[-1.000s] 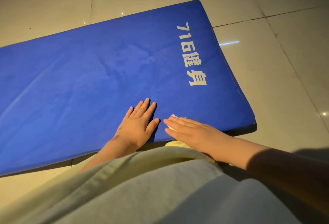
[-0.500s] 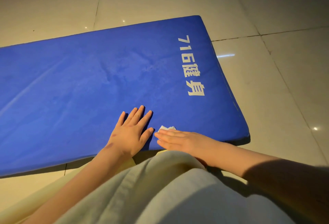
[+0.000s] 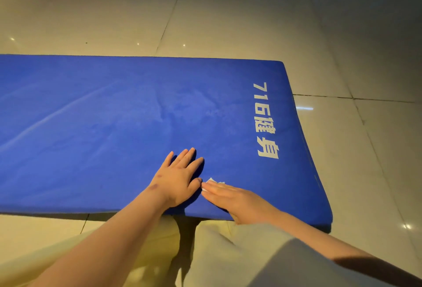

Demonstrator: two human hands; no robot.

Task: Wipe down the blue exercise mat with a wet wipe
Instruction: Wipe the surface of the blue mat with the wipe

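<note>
Fingers [image 3: 217,192] straight and together, the right hand [image 3: 242,204] presses the wet wipe [image 3: 213,181] on the blue exercise mat [image 3: 114,127], left hand [image 3: 177,179] flat beside it; wiping seems underway, likely needing a steady sweep next.

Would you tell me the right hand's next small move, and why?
Probably slide the right hand, flat on the wet wipe, away across the blue mat: it sits at the near edge, the left hand rests flat beside it, and most of the mat lies beyond.

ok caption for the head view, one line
Right hand presses a wipe onto the blue mat, left hand flat beside it.
</note>
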